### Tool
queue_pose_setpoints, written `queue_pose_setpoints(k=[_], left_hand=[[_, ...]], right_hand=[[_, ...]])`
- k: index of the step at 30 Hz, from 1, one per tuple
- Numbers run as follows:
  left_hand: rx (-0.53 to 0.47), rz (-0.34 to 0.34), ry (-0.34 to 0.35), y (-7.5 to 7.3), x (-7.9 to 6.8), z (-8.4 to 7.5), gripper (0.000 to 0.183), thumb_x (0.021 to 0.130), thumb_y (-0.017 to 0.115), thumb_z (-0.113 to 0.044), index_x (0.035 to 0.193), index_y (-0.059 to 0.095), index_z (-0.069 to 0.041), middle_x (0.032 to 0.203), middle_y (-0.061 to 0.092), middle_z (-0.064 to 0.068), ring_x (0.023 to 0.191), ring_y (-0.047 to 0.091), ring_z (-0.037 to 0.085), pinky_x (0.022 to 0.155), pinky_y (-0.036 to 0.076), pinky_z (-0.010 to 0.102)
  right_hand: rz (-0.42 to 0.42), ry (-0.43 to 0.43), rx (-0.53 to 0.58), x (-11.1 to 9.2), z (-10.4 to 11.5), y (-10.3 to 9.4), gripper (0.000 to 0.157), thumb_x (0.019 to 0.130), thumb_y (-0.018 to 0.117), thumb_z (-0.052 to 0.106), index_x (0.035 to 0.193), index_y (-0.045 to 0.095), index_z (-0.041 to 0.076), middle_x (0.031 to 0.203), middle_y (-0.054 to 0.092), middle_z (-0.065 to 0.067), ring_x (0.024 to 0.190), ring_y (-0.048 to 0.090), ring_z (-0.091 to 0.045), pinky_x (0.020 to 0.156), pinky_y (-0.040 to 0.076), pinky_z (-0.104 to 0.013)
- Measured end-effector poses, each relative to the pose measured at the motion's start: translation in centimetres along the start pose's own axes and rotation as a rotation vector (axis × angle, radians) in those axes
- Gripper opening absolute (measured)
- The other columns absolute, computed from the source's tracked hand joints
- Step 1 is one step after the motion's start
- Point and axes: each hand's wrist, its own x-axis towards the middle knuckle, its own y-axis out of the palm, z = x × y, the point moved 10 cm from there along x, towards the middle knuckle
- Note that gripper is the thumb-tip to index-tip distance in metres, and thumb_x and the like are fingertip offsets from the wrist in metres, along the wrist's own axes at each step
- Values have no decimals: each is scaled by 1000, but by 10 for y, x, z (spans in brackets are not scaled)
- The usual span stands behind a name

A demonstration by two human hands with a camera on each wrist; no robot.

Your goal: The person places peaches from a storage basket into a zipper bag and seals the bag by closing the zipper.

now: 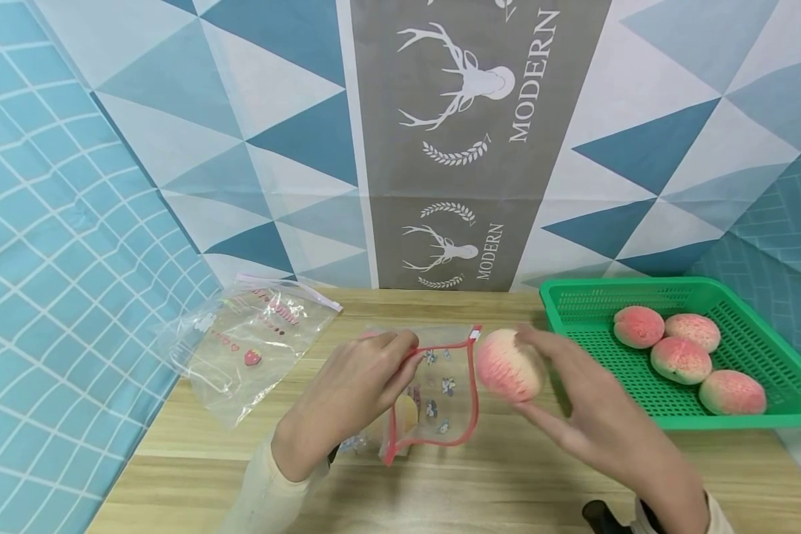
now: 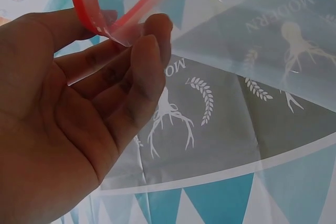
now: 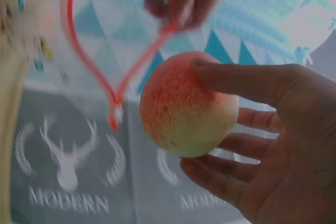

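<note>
My left hand (image 1: 367, 386) pinches the red-edged rim of a clear zip bag (image 1: 443, 400), whose mouth gapes toward the right. Small cartoon figures are printed on the bag, and a yellowish round thing (image 1: 407, 413) shows through its plastic. In the left wrist view the thumb and fingers meet at the red rim (image 2: 86, 3). My right hand (image 1: 594, 415) holds a pink and cream peach (image 1: 510, 365) beside the open mouth, thumb on one side and fingers on the other. The right wrist view has this peach (image 3: 186, 108) just in front of the bag's red rim (image 3: 73, 30).
A green basket (image 1: 761, 311) at the right holds several peaches (image 1: 681, 360). To the left lies another clear zip bag (image 1: 260, 341) with pink print, flat on the wooden table (image 1: 454, 489). A patterned cloth wall (image 1: 307, 148) rises behind the table.
</note>
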Motion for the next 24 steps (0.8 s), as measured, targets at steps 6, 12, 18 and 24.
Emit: queue_pose_setpoints(k=[6,12,18,24], left_hand=[[6,-8,17,-3,0,-3,8,88,51,-20,82,52,-15,60,37,-12,54,37,8,44,28,17],[6,-30,44,-8,0,-9,9,87,51,-17,79,50,-14,60,36,-11,56,37,8,45,29,15],[10,-49,76,-10,0,-17,13,87,51,-15,74,48,-14,58,34,-9,59,37,9,53,33,18],[29,-60,79,-11,-1,-19,13,86,51,-14,74,47,-14,58,33,-10,55,35,8,51,31,18]], right_hand=[[73,-17,17,1,22,38,79,67,74,43,133,39,20,118,47,13,106,45,-1,77,48,-27],[76,-103,-22,3,33,67,64,74,67,47,125,46,14,122,48,4,108,44,-9,72,48,-27],[111,-174,-199,4,37,92,66,73,72,32,127,44,8,124,48,-8,115,42,-24,88,43,-34],[100,-198,-280,8,36,113,70,65,77,32,124,46,9,118,50,-9,106,45,-28,89,40,-36]])
